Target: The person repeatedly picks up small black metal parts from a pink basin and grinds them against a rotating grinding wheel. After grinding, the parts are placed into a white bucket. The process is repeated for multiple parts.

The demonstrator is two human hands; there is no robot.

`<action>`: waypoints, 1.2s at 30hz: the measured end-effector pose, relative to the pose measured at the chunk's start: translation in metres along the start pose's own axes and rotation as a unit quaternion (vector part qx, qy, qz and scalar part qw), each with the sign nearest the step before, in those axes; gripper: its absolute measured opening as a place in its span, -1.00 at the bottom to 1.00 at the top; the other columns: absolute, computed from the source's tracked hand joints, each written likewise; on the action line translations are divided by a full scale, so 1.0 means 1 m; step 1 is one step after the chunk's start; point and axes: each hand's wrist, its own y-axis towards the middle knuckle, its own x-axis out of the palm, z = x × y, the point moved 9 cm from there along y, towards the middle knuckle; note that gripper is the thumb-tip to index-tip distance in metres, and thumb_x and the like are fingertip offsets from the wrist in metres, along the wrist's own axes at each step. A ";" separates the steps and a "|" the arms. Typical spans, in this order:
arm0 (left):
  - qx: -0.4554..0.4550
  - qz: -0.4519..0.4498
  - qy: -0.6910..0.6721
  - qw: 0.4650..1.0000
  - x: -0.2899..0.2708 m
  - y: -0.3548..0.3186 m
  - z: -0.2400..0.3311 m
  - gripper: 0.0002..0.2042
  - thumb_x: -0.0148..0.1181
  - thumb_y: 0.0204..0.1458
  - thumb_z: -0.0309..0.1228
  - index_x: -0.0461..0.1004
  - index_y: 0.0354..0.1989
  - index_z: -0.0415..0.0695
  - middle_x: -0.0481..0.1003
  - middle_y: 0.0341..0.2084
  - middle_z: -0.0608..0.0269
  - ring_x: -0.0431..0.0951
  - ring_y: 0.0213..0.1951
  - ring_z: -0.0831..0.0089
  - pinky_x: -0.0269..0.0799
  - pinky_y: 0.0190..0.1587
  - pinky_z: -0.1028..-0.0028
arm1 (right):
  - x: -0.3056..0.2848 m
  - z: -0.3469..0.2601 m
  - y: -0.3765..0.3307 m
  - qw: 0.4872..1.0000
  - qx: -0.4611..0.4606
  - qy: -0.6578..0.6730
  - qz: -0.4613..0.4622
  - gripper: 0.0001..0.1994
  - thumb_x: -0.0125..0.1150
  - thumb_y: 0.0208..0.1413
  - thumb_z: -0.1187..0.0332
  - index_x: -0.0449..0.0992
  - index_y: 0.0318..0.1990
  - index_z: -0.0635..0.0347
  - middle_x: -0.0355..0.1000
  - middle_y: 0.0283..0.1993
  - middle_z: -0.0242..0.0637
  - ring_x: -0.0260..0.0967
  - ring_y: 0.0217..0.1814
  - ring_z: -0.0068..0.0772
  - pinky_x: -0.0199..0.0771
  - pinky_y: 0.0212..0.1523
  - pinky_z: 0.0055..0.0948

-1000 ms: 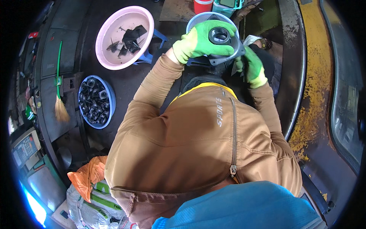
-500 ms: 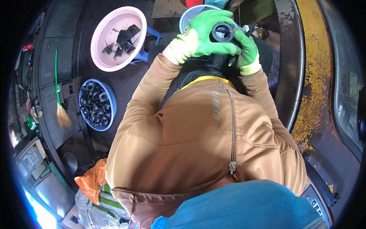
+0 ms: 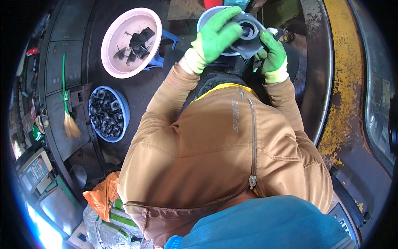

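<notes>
Here your left hand (image 3: 217, 35) and right hand (image 3: 271, 54) both grip a grey part (image 3: 248, 37); a pink basin (image 3: 130, 41) and a blue basin (image 3: 108, 114) sit well left.

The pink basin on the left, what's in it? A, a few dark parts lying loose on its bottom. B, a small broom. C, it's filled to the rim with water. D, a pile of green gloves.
A: the pink basin holds only a few dark parts, with most of its bottom bare.
</notes>
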 end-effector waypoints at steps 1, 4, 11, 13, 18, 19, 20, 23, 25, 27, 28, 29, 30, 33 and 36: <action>0.041 0.018 0.086 0.995 0.001 -0.001 0.005 -0.44 0.25 -0.04 -0.34 0.27 0.17 -0.22 0.39 0.02 0.05 0.41 0.05 0.28 0.30 0.10 0.34 | 0.007 -0.008 -0.001 0.998 -0.043 -0.050 -0.015 -0.78 0.10 0.14 0.33 0.48 -0.12 0.23 0.35 -0.51 -0.51 0.06 -0.67 -0.73 0.00 -0.64 -0.69; 0.130 0.082 0.223 0.963 0.007 -0.006 0.007 -0.40 0.35 -0.16 -0.26 0.33 0.10 -0.19 0.42 -0.07 0.01 0.43 -0.02 0.18 0.33 0.05 0.28 | 0.020 -0.018 -0.011 0.970 -0.098 -0.223 0.001 -0.74 0.08 0.15 0.40 0.46 -0.02 0.24 0.46 -0.33 -0.41 0.12 -0.63 -0.75 0.09 -0.62 -0.73; -0.052 0.146 -0.318 0.935 -0.018 -0.017 -0.079 -0.46 0.35 -0.13 -0.44 0.29 0.07 -0.17 0.44 -0.09 0.20 0.47 -0.06 0.43 0.43 0.00 0.43 | 0.017 -0.044 -0.013 0.984 -0.118 -0.005 -0.131 -0.46 -0.19 0.25 0.01 0.30 0.12 0.35 0.50 -0.23 -0.25 -0.03 -0.70 -0.74 -0.06 -0.69 -0.72; -0.032 0.120 -0.381 0.916 -0.021 -0.014 -0.079 -0.46 0.36 -0.14 -0.47 0.29 0.07 -0.16 0.45 -0.08 0.21 0.47 -0.06 0.45 0.42 0.01 0.45 | -0.018 -0.049 -0.001 0.992 -0.123 -0.035 0.009 -0.44 -0.17 0.25 -0.03 0.32 0.09 0.36 0.48 -0.29 -0.26 -0.04 -0.70 -0.74 -0.06 -0.69 -0.69; 0.054 0.121 -0.226 0.965 -0.048 -0.011 -0.058 -0.47 0.31 -0.10 -0.48 0.29 0.10 -0.17 0.44 -0.06 0.22 0.47 -0.03 0.45 0.39 0.05 0.45 | -0.056 -0.032 0.023 0.996 -0.045 -0.006 0.071 -0.50 -0.07 0.22 -0.04 0.41 -0.05 0.29 0.36 -0.41 -0.40 -0.06 -0.73 -0.73 -0.05 -0.69 -0.70; 0.059 0.120 -0.270 0.954 -0.055 -0.010 -0.058 -0.48 0.29 -0.09 -0.48 0.28 0.10 -0.17 0.44 -0.05 0.22 0.47 -0.03 0.45 0.39 0.06 0.44 | -0.055 -0.025 0.031 0.999 -0.016 0.034 0.030 -0.51 -0.07 0.22 -0.04 0.41 -0.05 0.29 0.34 -0.42 -0.41 -0.08 -0.73 -0.72 -0.07 -0.68 -0.69; 0.067 0.118 -0.306 0.942 -0.062 -0.010 -0.058 -0.50 0.27 -0.07 -0.48 0.28 0.10 -0.17 0.44 -0.05 0.22 0.46 -0.03 0.45 0.39 0.06 0.44 | -0.059 -0.020 0.038 0.999 0.001 0.040 0.019 -0.51 -0.07 0.22 -0.04 0.42 -0.08 0.28 0.34 -0.42 -0.42 -0.08 -0.71 -0.74 -0.08 -0.68 -0.71; 0.098 0.154 -0.224 0.957 -0.097 -0.021 -0.052 -0.56 0.21 -0.02 -0.49 0.29 0.08 -0.17 0.44 -0.05 0.22 0.47 -0.04 0.45 0.40 0.05 0.44 | -0.073 -0.005 0.062 0.997 0.045 0.062 -0.010 -0.50 -0.06 0.21 -0.06 0.42 -0.06 0.26 0.25 -0.48 -0.49 -0.14 -0.71 -0.75 -0.15 -0.70 -0.72; 0.080 0.189 -0.268 0.941 -0.122 -0.035 -0.059 -0.59 0.16 0.02 -0.50 0.29 0.07 -0.17 0.43 -0.05 0.22 0.48 -0.06 0.46 0.43 0.02 0.44 | -0.082 0.002 0.075 0.996 0.049 0.071 -0.029 -0.49 -0.06 0.20 -0.07 0.43 -0.07 0.27 0.23 -0.50 -0.49 -0.15 -0.72 -0.75 -0.15 -0.71 -0.72; 0.049 0.205 -0.410 0.887 -0.145 -0.049 -0.071 -0.68 0.11 0.04 -0.50 0.33 0.01 -0.17 0.45 -0.09 0.23 0.49 -0.10 0.50 0.46 -0.06 0.49 | -0.093 0.017 0.087 0.992 0.082 0.099 -0.009 -0.48 -0.06 0.19 -0.09 0.44 -0.08 0.27 0.21 -0.51 -0.49 -0.17 -0.73 -0.73 -0.15 -0.72 -0.72; 0.034 0.228 -0.375 0.898 -0.162 -0.058 -0.073 -0.69 0.11 0.04 -0.51 0.34 -0.01 -0.18 0.46 -0.10 0.24 0.49 -0.11 0.51 0.46 -0.08 0.50 | -0.099 0.024 0.091 0.991 0.094 0.098 0.018 -0.47 -0.05 0.18 -0.10 0.46 -0.08 0.27 0.22 -0.52 -0.49 -0.19 -0.75 -0.72 -0.15 -0.73 -0.72; 0.030 0.258 -0.366 0.894 -0.176 -0.072 -0.074 -0.68 0.15 0.00 -0.50 0.37 -0.03 -0.16 0.46 -0.12 0.25 0.49 -0.12 0.51 0.46 -0.09 0.50 | -0.101 0.028 0.095 0.991 0.098 0.083 0.022 -0.46 -0.05 0.17 -0.11 0.45 -0.07 0.25 0.24 -0.51 -0.49 -0.18 -0.75 -0.72 -0.15 -0.73 -0.72; 0.025 0.288 -0.356 0.889 -0.189 -0.086 -0.075 -0.67 0.19 -0.04 -0.49 0.39 -0.05 -0.15 0.47 -0.14 0.27 0.49 -0.13 0.51 0.45 -0.09 0.50 | -0.089 0.030 0.097 0.991 0.102 0.069 -0.043 -0.47 -0.05 0.17 -0.11 0.46 -0.07 0.24 0.26 -0.50 -0.48 -0.16 -0.74 -0.73 -0.13 -0.72 -0.72; 0.038 0.371 -0.184 0.910 -0.236 -0.131 -0.066 -0.62 0.30 -0.13 -0.41 0.44 -0.07 -0.11 0.48 -0.16 0.26 0.49 -0.13 0.43 0.44 -0.07 0.45 | -0.085 0.034 0.102 0.996 0.089 -0.012 -0.029 -0.48 -0.04 0.17 -0.11 0.46 -0.08 0.21 0.29 -0.48 -0.48 -0.08 -0.71 -0.72 -0.06 -0.72 -0.73; 0.093 0.397 0.214 0.888 -0.267 -0.181 -0.036 -0.58 0.35 -0.18 -0.30 0.46 -0.08 -0.09 0.47 -0.15 0.22 0.50 -0.13 0.30 0.43 -0.04 0.38 | -0.078 0.038 0.103 0.994 0.098 -0.040 -0.028 -0.54 -0.01 0.17 -0.08 0.47 -0.11 0.17 0.30 -0.46 -0.50 0.03 -0.66 -0.72 0.04 -0.71 -0.73</action>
